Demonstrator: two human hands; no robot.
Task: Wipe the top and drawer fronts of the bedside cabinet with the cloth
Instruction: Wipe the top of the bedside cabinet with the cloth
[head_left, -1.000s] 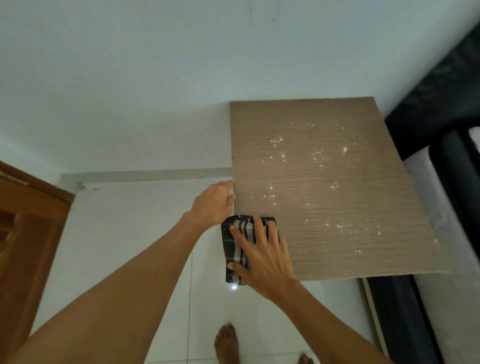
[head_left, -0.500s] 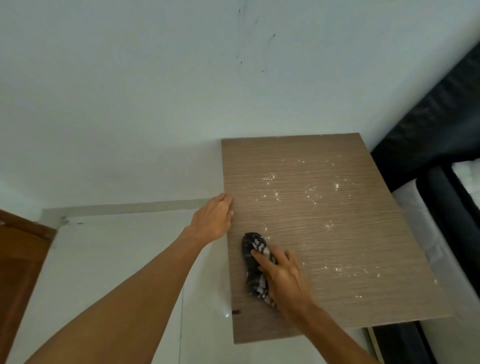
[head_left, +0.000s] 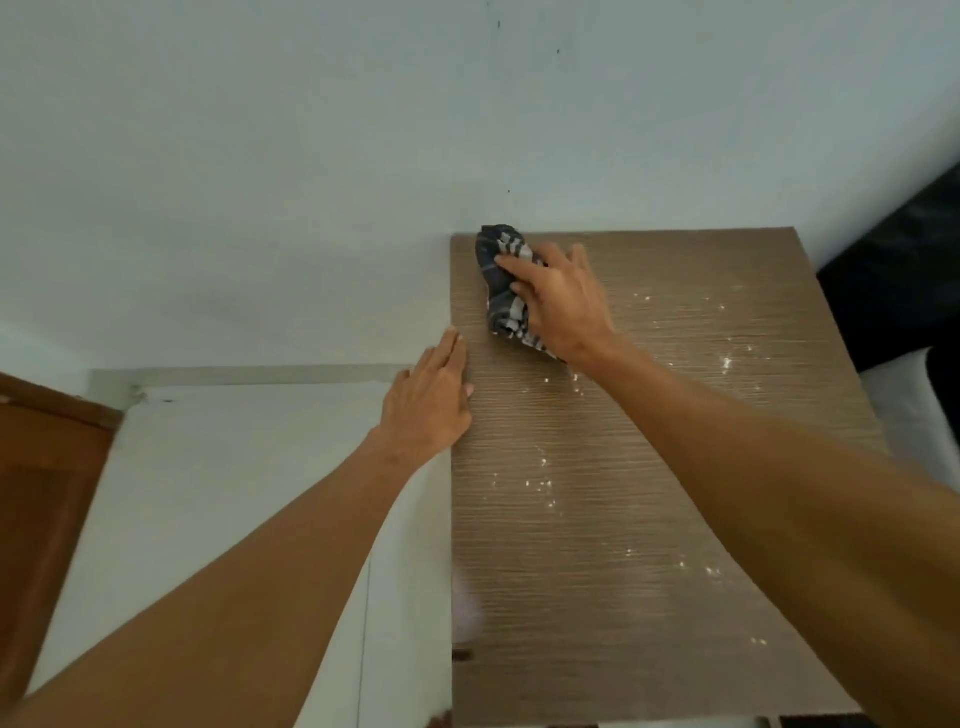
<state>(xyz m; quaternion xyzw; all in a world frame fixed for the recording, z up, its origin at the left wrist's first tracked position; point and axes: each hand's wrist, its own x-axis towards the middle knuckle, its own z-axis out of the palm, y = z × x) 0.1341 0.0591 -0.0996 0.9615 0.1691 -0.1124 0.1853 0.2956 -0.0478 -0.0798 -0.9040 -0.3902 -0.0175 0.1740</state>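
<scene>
The grey-brown wood-grain top of the bedside cabinet (head_left: 623, 519) fills the right half of the view, seen from above. Its far edge meets the pale painted wall (head_left: 260, 156). Scattered over the top are small white glinting specks (head_left: 543, 486), thickest through the middle and towards the right side. The crumpled dark-and-white checked cloth (head_left: 501, 270) lies on the top at its far left corner, just beside the wall. The right grip (head_left: 558, 306), a bare hand, is clamped on the cloth: the forefinger lies across the bunched fabric, the thumb tucks into it, and the palm covers its near end, with the forearm stretched diagonally across the top. The left grip (head_left: 431, 405) is apart and flat, its straight fingers held side by side and resting against the top's left edge. Below it lies the white tiled floor (head_left: 208, 519), with a brown wooden door (head_left: 47, 493) at the far left.
</scene>
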